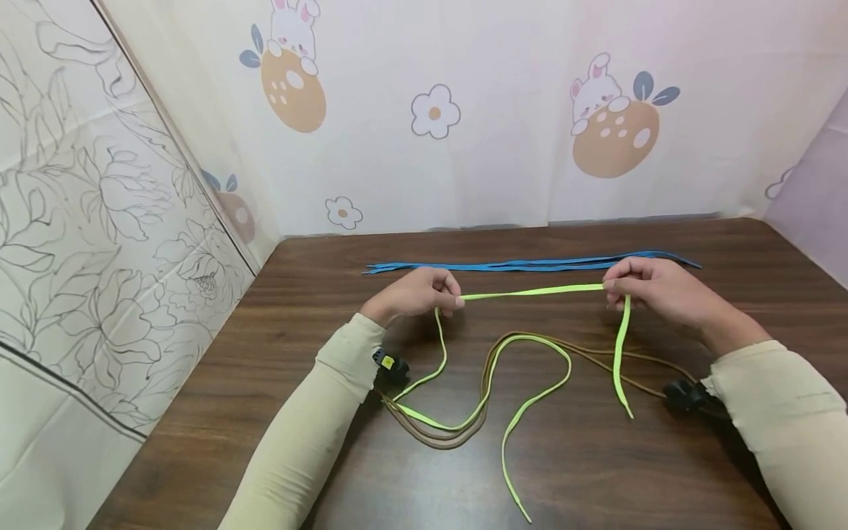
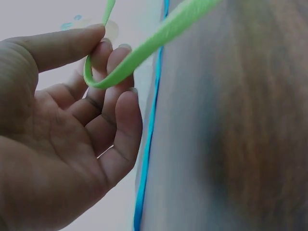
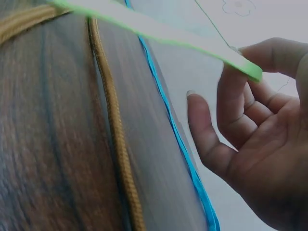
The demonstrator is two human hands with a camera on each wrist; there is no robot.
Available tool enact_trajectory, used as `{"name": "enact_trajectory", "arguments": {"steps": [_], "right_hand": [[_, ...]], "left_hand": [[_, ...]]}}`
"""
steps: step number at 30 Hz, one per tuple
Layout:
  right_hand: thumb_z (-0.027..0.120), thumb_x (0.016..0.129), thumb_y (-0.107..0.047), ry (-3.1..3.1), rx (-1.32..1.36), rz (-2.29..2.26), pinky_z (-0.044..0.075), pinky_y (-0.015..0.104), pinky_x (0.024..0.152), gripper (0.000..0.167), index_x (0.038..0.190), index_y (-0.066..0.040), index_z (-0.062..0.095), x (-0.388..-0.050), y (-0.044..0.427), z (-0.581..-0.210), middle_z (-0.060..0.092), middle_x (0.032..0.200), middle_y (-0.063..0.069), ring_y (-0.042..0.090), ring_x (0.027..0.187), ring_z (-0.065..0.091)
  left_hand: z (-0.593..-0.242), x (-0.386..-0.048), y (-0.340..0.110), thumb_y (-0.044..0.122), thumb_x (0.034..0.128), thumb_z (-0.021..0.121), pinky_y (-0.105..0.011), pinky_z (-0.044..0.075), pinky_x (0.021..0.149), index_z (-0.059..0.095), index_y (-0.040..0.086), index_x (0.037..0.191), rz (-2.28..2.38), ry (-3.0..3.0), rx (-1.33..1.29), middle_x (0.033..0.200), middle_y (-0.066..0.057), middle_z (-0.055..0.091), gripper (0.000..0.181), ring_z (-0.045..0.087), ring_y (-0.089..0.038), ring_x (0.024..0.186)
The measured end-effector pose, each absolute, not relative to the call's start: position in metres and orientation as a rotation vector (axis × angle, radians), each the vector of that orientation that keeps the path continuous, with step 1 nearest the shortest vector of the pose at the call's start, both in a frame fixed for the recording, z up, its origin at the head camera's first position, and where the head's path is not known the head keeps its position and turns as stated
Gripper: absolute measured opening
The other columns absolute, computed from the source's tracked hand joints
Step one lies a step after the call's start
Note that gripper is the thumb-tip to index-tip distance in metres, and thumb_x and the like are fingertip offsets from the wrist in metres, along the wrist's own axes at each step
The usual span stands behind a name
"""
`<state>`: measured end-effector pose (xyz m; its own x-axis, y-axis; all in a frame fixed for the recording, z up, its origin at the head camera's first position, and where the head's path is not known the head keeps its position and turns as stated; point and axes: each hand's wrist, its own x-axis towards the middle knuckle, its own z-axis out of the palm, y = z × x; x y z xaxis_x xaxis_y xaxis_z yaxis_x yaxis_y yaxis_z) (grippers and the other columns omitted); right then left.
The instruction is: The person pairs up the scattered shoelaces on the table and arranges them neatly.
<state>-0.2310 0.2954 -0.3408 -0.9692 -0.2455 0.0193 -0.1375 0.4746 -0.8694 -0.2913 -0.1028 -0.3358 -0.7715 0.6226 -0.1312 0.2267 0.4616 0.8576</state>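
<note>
A flat yellow-green lace (image 1: pixel 534 292) is stretched nearly level between the two hands, above the table. The left hand (image 1: pixel 417 293) pinches it between thumb and fingertips; in the left wrist view the lace (image 2: pixel 159 41) loops below the thumb tip. At the other end of the stretch, the right hand (image 1: pixel 659 291) pinches it with thumb and forefinger, and a short end hangs down from there. In the right wrist view the right hand (image 3: pixel 269 110) has its little finger raised apart. From the left hand the lace drops to the table and winds beside a brown cord (image 1: pixel 445 444).
Blue laces (image 1: pixel 503 266) lie side by side across the back of the dark wooden table (image 1: pixel 265 353), behind the hands. A patterned cloth (image 1: pixel 503 162) hangs beyond the back edge. The brown cord (image 3: pixel 117 130) extends toward the right wrist.
</note>
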Motion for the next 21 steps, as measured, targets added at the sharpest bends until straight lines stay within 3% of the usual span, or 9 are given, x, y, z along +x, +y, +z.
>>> {"name": "enact_trajectory", "arguments": {"steps": [5, 12, 15, 21], "right_hand": [[0.057, 0.104, -0.016, 2.554, -0.311, -1.629, 0.055, 0.030, 0.064, 0.025, 0.113, 0.008, 0.057, -0.234, 0.298, -0.342, 0.066, 0.086, 0.007, 0.023, 0.071, 0.065], [0.057, 0.104, -0.015, 2.488, -0.273, -1.742, 0.055, 0.030, 0.064, 0.019, 0.109, 0.003, 0.060, -0.235, 0.301, -0.347, 0.067, 0.084, 0.005, 0.020, 0.071, 0.065], [0.055, 0.104, -0.015, 2.469, -0.265, -1.777, 0.056, 0.031, 0.065, 0.020, 0.109, 0.004, 0.060, -0.236, 0.302, -0.347, 0.067, 0.085, 0.006, 0.018, 0.073, 0.066], [0.055, 0.105, -0.019, 2.466, -0.213, -1.794, 0.056, 0.030, 0.066, 0.020, 0.109, -0.001, 0.063, -0.237, 0.306, -0.347, 0.067, 0.085, 0.006, 0.017, 0.073, 0.066]], "left_hand": [[-0.331, -0.294, -0.108, 0.014, 0.0933, 0.072, -0.050, 0.051, 0.084, 0.063, 0.004, 0.097, 1.385, 2.295, 0.659, 0.086, -0.013, 0.065, 0.014, 0.064, -0.042, 0.091], [-0.333, -0.296, -0.109, 0.008, 0.0919, 0.073, -0.048, 0.053, 0.083, 0.058, 0.003, 0.096, 1.472, 2.288, 0.634, 0.081, -0.006, 0.063, 0.016, 0.064, -0.047, 0.094], [-0.334, -0.296, -0.110, 0.008, 0.0914, 0.073, -0.044, 0.051, 0.079, 0.059, 0.004, 0.095, 1.473, 2.328, 0.639, 0.081, -0.005, 0.062, 0.015, 0.063, -0.042, 0.090], [-0.335, -0.296, -0.114, 0.008, 0.0905, 0.073, -0.034, 0.045, 0.071, 0.061, 0.006, 0.093, 1.491, 2.407, 0.614, 0.083, -0.003, 0.058, 0.013, 0.053, -0.020, 0.078]]}}
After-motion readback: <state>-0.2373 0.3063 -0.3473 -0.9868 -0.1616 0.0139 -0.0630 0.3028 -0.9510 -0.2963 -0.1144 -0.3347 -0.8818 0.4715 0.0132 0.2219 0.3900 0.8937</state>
